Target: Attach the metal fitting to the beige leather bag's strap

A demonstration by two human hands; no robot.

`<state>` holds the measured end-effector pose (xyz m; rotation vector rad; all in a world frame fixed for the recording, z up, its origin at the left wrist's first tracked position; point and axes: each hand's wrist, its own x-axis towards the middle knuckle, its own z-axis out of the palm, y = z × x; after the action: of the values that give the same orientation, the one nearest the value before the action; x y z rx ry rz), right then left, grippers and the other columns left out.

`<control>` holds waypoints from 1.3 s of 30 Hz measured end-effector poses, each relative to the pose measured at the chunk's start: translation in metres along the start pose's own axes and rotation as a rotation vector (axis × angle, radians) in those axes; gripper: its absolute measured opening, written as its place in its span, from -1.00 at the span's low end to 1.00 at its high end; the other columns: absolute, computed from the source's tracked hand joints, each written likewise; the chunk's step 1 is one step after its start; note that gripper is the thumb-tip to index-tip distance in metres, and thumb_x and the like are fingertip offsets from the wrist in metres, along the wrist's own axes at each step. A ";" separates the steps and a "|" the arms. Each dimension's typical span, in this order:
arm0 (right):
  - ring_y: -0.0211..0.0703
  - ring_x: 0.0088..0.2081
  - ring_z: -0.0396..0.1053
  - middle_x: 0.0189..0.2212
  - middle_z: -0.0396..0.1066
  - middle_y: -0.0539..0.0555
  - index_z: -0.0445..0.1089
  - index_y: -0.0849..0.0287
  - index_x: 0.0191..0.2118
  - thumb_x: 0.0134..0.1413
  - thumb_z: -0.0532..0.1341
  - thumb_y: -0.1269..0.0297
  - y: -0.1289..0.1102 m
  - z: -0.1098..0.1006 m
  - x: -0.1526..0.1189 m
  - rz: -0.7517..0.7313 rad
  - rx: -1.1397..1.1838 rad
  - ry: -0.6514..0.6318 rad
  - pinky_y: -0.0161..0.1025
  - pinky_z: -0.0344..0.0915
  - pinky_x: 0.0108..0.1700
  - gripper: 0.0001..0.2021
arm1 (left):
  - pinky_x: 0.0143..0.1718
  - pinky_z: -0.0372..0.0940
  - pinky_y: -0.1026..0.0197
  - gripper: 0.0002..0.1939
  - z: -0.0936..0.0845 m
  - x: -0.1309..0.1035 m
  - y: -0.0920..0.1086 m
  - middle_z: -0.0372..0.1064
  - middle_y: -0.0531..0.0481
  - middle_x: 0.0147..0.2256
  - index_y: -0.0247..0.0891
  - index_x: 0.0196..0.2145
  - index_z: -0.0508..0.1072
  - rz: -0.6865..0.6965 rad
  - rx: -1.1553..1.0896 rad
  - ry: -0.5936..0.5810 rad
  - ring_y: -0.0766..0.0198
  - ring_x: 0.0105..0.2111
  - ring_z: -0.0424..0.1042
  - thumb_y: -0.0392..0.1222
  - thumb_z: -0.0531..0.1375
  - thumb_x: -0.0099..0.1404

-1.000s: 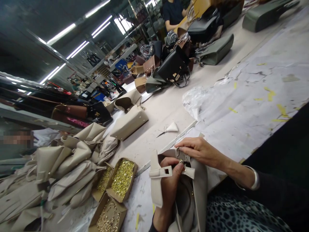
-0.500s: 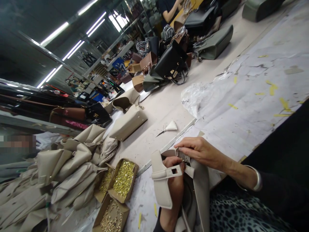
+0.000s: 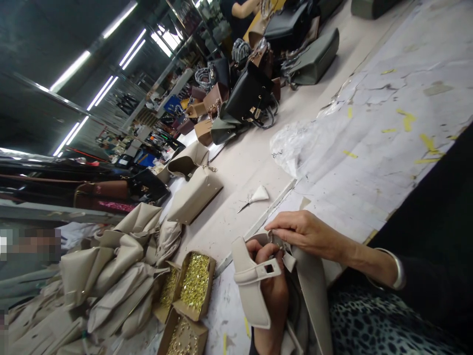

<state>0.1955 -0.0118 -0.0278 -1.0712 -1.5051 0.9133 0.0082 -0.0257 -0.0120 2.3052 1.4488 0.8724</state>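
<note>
1. While the right hand point(image 3: 314, 234) keeps its place at the rim of the beige bag point(image 3: 314, 296), the flap point(image 3: 254, 303) and its slotted strap point(image 3: 254, 273) have tilted further across the left hand point(image 3: 275, 293) over the last second.
2. Right fingers: pinched on the bag's rim. Left fingers: curled at the opening; the thumb, visible earlier, is now hidden, so whether they grip a small part cannot be told.
3. Interpretation: a change of hold within the same work at the opening, rather than a new stage.
4. Position: the bag stands open at the near edge of the surface point(image 3: 240, 167), close against the person's lap.
5. Obstruction: flap and strap mask part of the left hand, and the fingers hide their point of contact.
6. Surroundings: left of the bag, a cardboard tray point(image 3: 210, 283) of gold-coloured pieces point(image 3: 195, 278), adjoining a heap of beige bags point(image 3: 118, 291); beyond the hands, a white-handled pointed tool point(image 3: 260, 193) and crumpled clear plastic point(image 3: 291, 148).
</note>
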 end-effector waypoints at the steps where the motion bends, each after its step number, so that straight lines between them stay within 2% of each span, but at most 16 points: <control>1: -0.16 -0.12 0.52 -0.17 0.59 0.06 0.57 0.14 -0.04 0.33 0.15 0.41 -0.001 0.000 0.000 -0.006 -0.002 0.001 -0.24 0.39 -0.05 -0.75 | 0.00 0.29 0.06 -0.90 0.001 0.000 0.000 0.33 -0.06 -0.21 -0.17 -0.20 0.54 -0.001 0.004 0.000 0.11 -0.11 0.40 -0.22 0.21 0.38; 6: -0.16 -0.12 0.51 -0.17 0.59 0.07 0.56 0.14 -0.03 0.35 0.15 0.39 -0.003 -0.001 -0.002 -0.023 -0.012 -0.001 -0.22 0.39 -0.05 -0.76 | -0.03 0.30 0.06 -0.89 0.003 0.001 0.000 0.33 -0.07 -0.21 -0.18 -0.20 0.56 -0.014 0.018 0.004 0.11 -0.15 0.40 -0.20 0.21 0.38; 16: -0.15 -0.12 0.50 -0.16 0.59 0.07 0.56 0.14 -0.03 0.36 0.16 0.39 -0.004 -0.001 -0.004 -0.040 -0.012 -0.019 -0.23 0.38 -0.04 -0.77 | -0.01 0.28 0.08 -0.92 0.004 0.001 -0.003 0.28 -0.04 -0.19 -0.16 -0.22 0.58 -0.042 -0.066 0.018 0.14 -0.11 0.35 -0.25 0.26 0.35; 26: -0.15 -0.12 0.51 -0.15 0.59 0.08 0.55 0.13 -0.01 0.37 0.15 0.38 -0.003 0.000 -0.003 -0.065 -0.028 -0.031 -0.21 0.41 -0.05 -0.77 | -0.05 0.30 0.11 -0.92 0.005 0.004 -0.002 0.31 -0.03 -0.23 -0.18 -0.24 0.58 -0.065 -0.133 0.044 0.16 -0.15 0.38 -0.27 0.26 0.33; 33: -0.16 -0.10 0.50 -0.14 0.58 0.07 0.54 0.14 0.00 0.38 0.15 0.39 -0.003 0.000 -0.004 -0.077 -0.009 -0.052 -0.22 0.40 -0.02 -0.77 | 0.03 0.26 0.05 -0.89 0.005 0.003 -0.005 0.31 -0.04 -0.19 -0.15 -0.23 0.60 -0.118 -0.159 -0.016 0.12 -0.09 0.36 -0.22 0.24 0.36; 39: -0.17 -0.14 0.51 -0.18 0.58 0.05 0.55 0.11 -0.03 0.36 0.17 0.38 -0.004 0.002 -0.002 -0.067 -0.011 -0.044 -0.22 0.40 -0.04 -0.78 | -0.03 0.28 0.09 -0.90 0.004 0.005 -0.001 0.29 -0.01 -0.25 -0.15 -0.25 0.61 -0.117 -0.186 0.024 0.15 -0.14 0.36 -0.25 0.26 0.34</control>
<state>0.1933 -0.0147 -0.0248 -1.0084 -1.5746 0.8875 0.0110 -0.0206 -0.0141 2.0610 1.4307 0.9596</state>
